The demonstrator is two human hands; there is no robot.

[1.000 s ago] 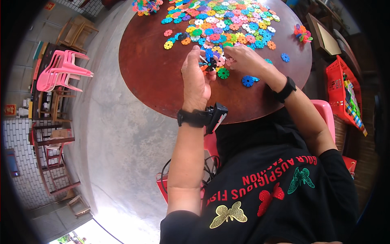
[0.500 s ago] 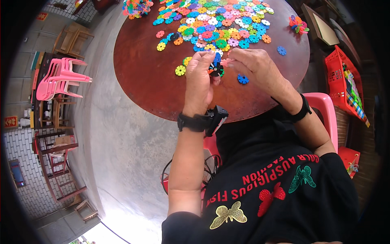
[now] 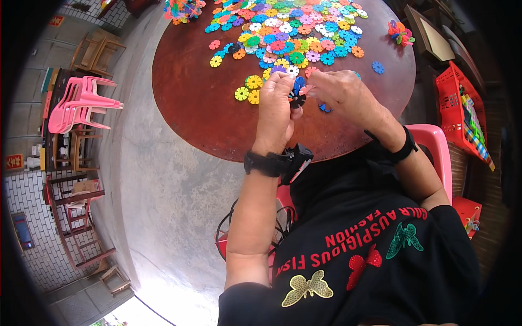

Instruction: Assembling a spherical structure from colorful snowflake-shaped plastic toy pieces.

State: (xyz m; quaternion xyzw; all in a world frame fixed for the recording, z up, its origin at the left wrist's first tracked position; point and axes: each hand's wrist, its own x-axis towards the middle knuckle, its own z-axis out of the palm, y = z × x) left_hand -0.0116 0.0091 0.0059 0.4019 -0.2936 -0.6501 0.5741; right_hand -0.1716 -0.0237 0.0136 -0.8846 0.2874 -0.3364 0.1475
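Observation:
My left hand is closed on a small cluster of notched plastic discs, of which a black disc and a blue disc show best. Fingers partly cover the rest of the cluster. My right hand pinches a pink disc against its right side; whether the slots are joined I cannot tell. Beneath the hands lie yellow discs on the left and a blue disc, partly hidden by my right hand.
A heap of multicoloured discs covers the far part of the round brown table. Built disc balls stand far left and far right. Beside the table are a red crate and pink plastic chairs.
My left hand has shifted right and slightly nearer with the cluster, baring more yellow discs. The pink disc now meets the cluster. My right hand has moved slightly and covers part of the blue disc.

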